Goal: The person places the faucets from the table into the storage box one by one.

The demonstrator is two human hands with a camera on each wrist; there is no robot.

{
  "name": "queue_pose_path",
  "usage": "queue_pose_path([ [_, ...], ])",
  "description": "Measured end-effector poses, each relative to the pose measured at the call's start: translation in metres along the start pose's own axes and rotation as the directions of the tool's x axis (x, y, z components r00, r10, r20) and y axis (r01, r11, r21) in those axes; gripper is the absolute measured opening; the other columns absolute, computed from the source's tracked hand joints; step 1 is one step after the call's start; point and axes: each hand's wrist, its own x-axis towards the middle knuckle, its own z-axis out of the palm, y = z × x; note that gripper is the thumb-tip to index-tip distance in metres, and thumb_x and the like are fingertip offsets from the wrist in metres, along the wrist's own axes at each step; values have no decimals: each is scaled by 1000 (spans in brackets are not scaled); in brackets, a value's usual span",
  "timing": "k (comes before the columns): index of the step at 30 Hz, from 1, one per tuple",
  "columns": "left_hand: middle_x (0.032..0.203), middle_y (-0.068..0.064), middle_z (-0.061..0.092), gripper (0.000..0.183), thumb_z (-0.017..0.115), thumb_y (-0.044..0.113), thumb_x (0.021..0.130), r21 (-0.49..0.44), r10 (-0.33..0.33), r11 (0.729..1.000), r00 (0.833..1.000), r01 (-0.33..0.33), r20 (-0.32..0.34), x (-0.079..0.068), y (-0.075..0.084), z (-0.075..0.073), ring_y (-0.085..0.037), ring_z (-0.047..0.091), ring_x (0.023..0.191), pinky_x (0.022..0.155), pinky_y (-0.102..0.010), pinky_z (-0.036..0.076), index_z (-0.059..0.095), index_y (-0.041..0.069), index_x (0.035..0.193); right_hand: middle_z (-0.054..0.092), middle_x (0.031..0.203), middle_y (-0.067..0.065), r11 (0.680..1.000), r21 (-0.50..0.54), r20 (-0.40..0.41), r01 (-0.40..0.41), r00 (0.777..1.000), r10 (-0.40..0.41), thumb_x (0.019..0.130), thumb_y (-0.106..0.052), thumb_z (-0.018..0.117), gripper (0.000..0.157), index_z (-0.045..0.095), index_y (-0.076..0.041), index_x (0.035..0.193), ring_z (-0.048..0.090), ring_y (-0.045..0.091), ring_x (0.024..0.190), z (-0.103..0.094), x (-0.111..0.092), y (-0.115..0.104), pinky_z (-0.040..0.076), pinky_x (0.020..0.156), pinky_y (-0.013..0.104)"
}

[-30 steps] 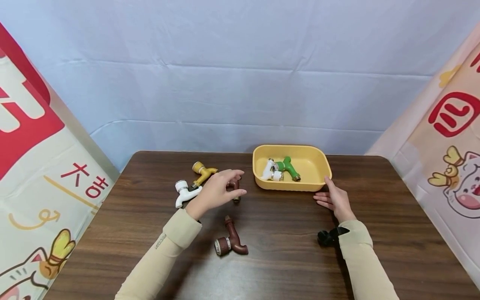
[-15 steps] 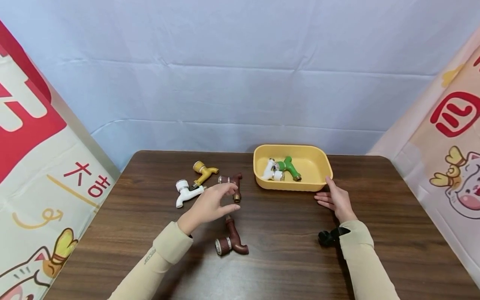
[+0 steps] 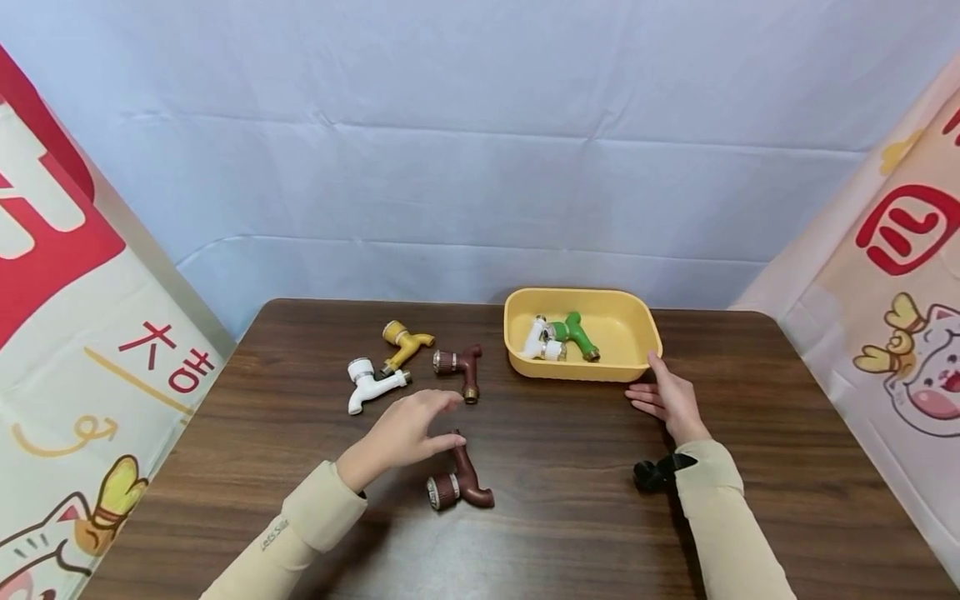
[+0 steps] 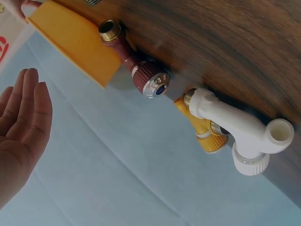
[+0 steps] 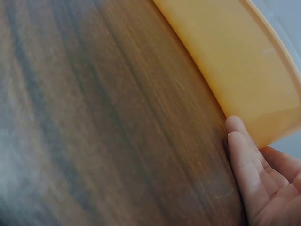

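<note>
My left hand (image 3: 401,429) is held over the table with thumb and fingers apart and nothing between them. Its thumb tip overlaps the threaded end of the nearest brown tap (image 3: 470,475). Just beyond the fingertips lies a second brown tap (image 3: 467,371); a white tap (image 3: 371,385) and a yellow tap (image 3: 407,344) lie farther left. My right hand (image 3: 675,404) rests against the near right corner of the yellow plastic basin (image 3: 581,371), straight fingers (image 5: 242,155) touching its outer wall and the thumb at the corner. Inside the basin are a green tap (image 3: 576,335) and a white tap (image 3: 534,340).
The dark wooden table (image 3: 570,517) backs onto a pale cloth (image 3: 480,167). Printed banners (image 3: 150,400) hang at the sides. A black strap with a knob (image 3: 656,473) is worn on the right wrist, close above the table.
My left hand has drawn back toward the front and left, from over the farther brown tap to the nearer one. The right hand and basin stay in place.
</note>
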Motion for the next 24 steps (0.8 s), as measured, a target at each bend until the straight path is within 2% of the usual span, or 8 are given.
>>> queue_pose_path([
  [5, 101, -6, 63, 47, 70, 32, 81, 18, 2, 1000, 1000, -2, 22, -11, -1, -1, -18, 60, 91, 75, -36, 49, 57, 4, 116, 65, 71, -1, 1000, -6, -6, -4, 1000, 4, 86, -58, 49, 91, 11, -2, 146, 67, 10, 68, 0, 0, 1, 53, 67, 25],
  [14, 103, -10, 64, 48, 71, 30, 80, 31, 1, 1000, 1000, -1, 7, -30, -2, 3, -19, 61, 90, 76, -37, 50, 59, -1, 115, 65, 73, -1, 1000, -22, -12, 5, 1000, -5, 85, -59, 48, 90, 14, -2, 146, 67, 9, 68, 2, 2, 1, 53, 67, 25],
  [24, 103, -10, 64, 49, 73, 30, 78, 63, 26, 998, 1000, -26, 5, -43, -5, 16, -22, 61, 91, 74, -37, 51, 60, 0, 114, 65, 73, -1, 1000, -26, -20, 5, 1000, -6, 84, -61, 49, 94, 12, -1, 146, 67, 9, 68, 2, 2, 2, 53, 67, 25],
])
